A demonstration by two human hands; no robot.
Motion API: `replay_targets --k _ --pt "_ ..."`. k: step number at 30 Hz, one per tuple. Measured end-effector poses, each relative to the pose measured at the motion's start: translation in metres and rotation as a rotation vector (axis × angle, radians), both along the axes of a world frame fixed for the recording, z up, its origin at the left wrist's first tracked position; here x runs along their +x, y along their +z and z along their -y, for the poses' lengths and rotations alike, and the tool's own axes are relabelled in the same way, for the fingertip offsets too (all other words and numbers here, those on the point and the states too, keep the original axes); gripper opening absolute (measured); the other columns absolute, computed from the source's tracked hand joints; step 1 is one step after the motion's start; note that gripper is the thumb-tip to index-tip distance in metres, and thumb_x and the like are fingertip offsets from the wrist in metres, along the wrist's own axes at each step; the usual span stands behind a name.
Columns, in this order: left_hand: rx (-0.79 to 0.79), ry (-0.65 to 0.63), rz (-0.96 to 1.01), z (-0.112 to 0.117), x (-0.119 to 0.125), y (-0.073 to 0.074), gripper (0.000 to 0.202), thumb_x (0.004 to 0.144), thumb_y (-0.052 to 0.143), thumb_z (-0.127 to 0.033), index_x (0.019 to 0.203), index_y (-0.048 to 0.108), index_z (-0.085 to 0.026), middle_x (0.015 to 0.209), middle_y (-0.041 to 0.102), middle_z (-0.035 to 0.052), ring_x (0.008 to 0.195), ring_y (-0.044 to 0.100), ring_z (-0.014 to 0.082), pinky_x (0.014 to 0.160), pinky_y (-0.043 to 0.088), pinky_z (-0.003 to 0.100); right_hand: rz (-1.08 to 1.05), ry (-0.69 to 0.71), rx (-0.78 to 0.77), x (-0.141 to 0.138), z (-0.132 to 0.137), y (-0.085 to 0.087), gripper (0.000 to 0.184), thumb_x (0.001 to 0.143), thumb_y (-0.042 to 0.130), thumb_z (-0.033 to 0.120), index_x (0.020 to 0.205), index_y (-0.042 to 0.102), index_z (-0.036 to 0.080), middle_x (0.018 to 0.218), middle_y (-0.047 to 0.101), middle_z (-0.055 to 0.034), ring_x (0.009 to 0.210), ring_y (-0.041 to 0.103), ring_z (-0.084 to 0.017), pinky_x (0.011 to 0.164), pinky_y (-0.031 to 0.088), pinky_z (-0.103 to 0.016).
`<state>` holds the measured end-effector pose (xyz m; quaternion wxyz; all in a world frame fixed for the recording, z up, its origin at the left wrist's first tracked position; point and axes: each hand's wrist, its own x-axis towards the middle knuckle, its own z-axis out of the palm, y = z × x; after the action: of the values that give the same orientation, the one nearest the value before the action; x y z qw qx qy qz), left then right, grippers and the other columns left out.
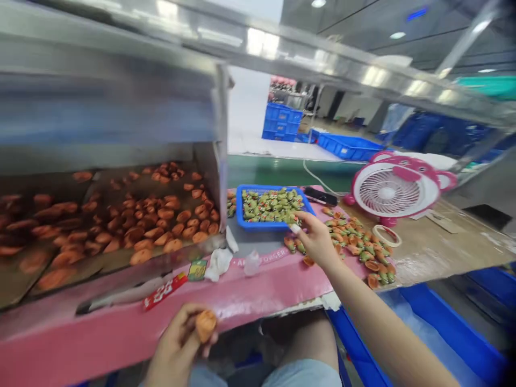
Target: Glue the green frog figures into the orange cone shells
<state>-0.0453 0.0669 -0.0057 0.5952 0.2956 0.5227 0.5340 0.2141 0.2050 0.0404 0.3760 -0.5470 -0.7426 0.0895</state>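
Currently, in the head view, the left hand (181, 338) pinches an orange cup (206, 324) near the front edge of the surface (258, 293); the right hand (316, 239) is at the blue tray (262, 226), its grip unclear. Joined green-and-orange pieces (358, 241) lie rightward; many loose cups (155, 215) and green pieces (268, 205) appear unjoined

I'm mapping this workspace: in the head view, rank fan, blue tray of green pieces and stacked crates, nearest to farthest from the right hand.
From the right hand:
1. Blue tray: immediately left.
2. Fan: off to the right.
3. Stacked crates: far back.
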Motion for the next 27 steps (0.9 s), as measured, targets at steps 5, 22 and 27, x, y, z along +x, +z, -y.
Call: replay_targets --k 5,22,27 --pt "0.057 -0.132 0.049 -0.005 0.025 0.017 0.014 0.070 0.060 -0.024 0.078 0.051 -0.017 0.061 0.056 -0.0027 0.050 0.050 0.0082 0.041 0.036 0.017 0.055 0.466 -0.041 -0.042 0.096 0.021 0.042 0.083 0.035 0.015 0.125 0.036 0.018 0.093 0.054 -0.0073 0.084 0.052 -0.015 0.071 0.045 -0.027" --pt "0.099 -0.287 -0.072 0.008 0.035 0.035 0.007 0.070 0.049 -0.012 0.075 0.050 -0.017 0.054 0.050 -0.0066 0.046 0.044 0.0059 0.042 0.035 0.016 0.120 0.524 0.048 -0.057 0.135 0.023 0.024 0.073 0.056 0.012 0.097 0.052 0.016 0.069 0.058 -0.0014 0.057 0.055 -0.009 0.052 0.043 -0.018" --pt "0.092 -0.287 -0.074 0.009 0.035 0.038 0.004 0.069 0.051 -0.014 0.072 0.050 -0.017 0.053 0.049 -0.0066 0.046 0.044 0.0062 0.043 0.035 0.017 0.163 0.524 0.049 -0.057 0.135 0.021 0.025 0.074 0.054 0.011 0.098 0.052 0.016 0.069 0.058 -0.0027 0.059 0.055 -0.011 0.052 0.044 -0.020"
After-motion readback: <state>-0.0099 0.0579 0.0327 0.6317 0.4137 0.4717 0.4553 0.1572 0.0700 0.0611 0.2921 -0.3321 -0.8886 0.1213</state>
